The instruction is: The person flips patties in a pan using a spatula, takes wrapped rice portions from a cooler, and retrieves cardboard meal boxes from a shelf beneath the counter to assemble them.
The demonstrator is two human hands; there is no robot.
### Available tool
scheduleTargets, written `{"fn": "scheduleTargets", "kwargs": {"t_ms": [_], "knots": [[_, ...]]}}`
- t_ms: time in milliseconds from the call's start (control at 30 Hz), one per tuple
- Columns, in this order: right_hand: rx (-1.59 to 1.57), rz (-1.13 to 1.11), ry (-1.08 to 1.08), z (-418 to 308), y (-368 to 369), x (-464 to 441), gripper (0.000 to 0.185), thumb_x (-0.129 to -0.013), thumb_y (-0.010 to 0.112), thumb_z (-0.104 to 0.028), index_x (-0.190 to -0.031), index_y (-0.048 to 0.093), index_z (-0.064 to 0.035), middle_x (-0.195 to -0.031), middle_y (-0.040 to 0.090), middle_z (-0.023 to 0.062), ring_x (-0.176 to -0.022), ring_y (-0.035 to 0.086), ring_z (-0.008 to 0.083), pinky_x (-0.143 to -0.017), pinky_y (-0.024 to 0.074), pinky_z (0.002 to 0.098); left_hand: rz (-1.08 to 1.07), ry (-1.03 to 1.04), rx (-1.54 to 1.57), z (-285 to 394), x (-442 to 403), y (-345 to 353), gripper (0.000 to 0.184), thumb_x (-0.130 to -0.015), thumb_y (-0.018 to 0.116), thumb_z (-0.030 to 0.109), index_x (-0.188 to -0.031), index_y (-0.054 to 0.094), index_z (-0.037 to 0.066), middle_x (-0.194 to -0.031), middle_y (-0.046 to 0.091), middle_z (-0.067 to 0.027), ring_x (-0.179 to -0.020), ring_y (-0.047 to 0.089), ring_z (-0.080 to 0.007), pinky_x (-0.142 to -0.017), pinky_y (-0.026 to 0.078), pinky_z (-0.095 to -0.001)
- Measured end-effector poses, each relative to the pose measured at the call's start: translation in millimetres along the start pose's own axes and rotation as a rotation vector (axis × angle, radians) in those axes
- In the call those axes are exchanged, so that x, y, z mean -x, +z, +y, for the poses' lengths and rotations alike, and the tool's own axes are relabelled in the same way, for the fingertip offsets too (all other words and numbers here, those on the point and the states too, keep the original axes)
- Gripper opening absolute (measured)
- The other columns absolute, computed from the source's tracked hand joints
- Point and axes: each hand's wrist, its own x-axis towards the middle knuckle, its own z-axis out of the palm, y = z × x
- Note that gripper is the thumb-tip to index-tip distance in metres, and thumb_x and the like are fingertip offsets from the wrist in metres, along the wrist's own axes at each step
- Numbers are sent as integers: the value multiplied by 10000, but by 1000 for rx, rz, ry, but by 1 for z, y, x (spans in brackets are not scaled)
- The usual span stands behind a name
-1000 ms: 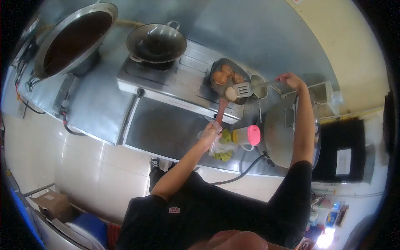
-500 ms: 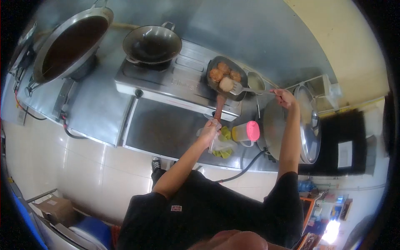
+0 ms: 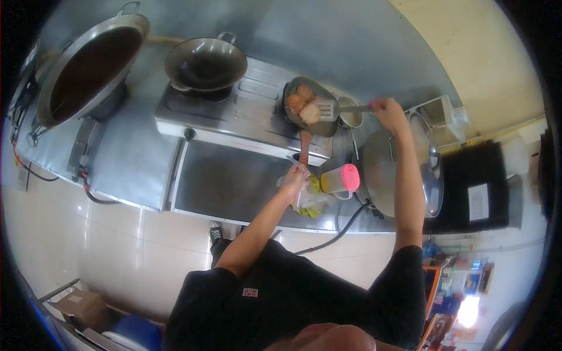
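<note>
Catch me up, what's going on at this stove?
One person is tending what look like patties in a pan on the stove. Left grip appears closed on the pan's handle. Right grip holds a spatula, its blade against a paler patty; the others look browner. A wok sits further left on the stove.

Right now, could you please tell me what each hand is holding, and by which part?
The right hand holds the spatula by its handle's end; the left hand appears to grip the pan by its handle's near end.
</note>
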Motion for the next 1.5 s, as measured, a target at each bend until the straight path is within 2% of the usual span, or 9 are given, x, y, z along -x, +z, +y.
{"fn": "scheduleTargets", "kwargs": {"t_ms": [100, 167, 267, 367, 800, 1100, 1300, 1400, 1500], "knots": [[-55, 28, 29, -17, -7, 13, 228, -881, 566, -158, -1026, 709, -57, -904, 682, 218, -891, 665, 360, -799, 493, 389, 8, -7, -22, 10, 7, 1, 200, -981, 505, 316, -1070, 522, 138, -895, 555, -19, -635, 490, -117, -518, 392, -255], [-56, 28, 59, -34, -18, 23, 226, -886, 566, -159, -1034, 705, -59, -899, 679, 220, -892, 666, 359, -796, 493, 394, -5, -14, -19, 11, 8, -1, 195, -980, 503, 314, -1062, 520, 137, -893, 553, -18, -634, 491, -117, -515, 391, -254], [-81, 78, 36, -36, -21, 31, 222, -892, 565, -158, -1042, 702, -69, -893, 675, 219, -876, 666, 360, -784, 493, 401, -28, -41, -26, 19, 13, 1, 189, -1027, 417, 287, -982, 515, 132, -851, 524, 0, -715, 470, -104, -638, 423, -270], [-55, 134, -2, -51, -24, 42, 214, -899, 564, -160, -1042, 704, -83, -878, 674, 210, -853, 663, 369, -764, 496, 407, -2, -55, 33, 12, 7, -3, 193, -980, 504, 317, -1055, 518, 140, -894, 555, -15, -637, 496, -118, -521, 401, -255], [54, 44, -248, -92, -8, 41, 228, -852, 544, -64, -1009, 709, -70, -873, 664, 205, -826, 641, 396, -728, 491, 426, 28, -13, 40, 5, 6, -3, 165, -978, 502, 306, -979, 528, 143, -870, 544, -7, -638, 479, -122, -542, 406, -272], [122, 142, -153, -83, -38, 59, 186, -874, 575, -116, -998, 709, -81, -889, 668, 206, -838, 633, 412, -760, 493, 480, 48, 1, -2, 14, 15, 4, 188, -1009, 460, 304, -946, 520, 137, -815, 513, -3, -654, 453, -107, -562, 405, -258], [72, 143, -276, -78, 3, 51, 203, -858, 558, -97, -994, 708, -83, -856, 665, 218, -825, 644, 398, -739, 500, 477, 9, 46, 87, -5, 3, 0, 231, -985, 501, 378, -946, 517, 151, -841, 532, 7, -613, 452, -108, -511, 365, -254], [328, 79, -281, -82, 9, 54, 218, -860, 534, -80, -1003, 698, -63, -839, 672, 210, -805, 649, 375, -715, 500, 473, 41, 40, 102, -8, 1, 3, 215, -984, 508, 368, -947, 516, 157, -836, 529, 11, -607, 446, -103, -506, 359, -255], [441, 124, -293, -66, 15, 57, 254, -778, 554, -33, -975, 702, -93, -802, 678, 181, -809, 670, 354, -736, 509, 478, 50, 38, 134, -9, 2, 9, 184, -979, 522, 348, -954, 514, 166, -830, 527, 15, -596, 441, -99, -497, 351, -258]]}}
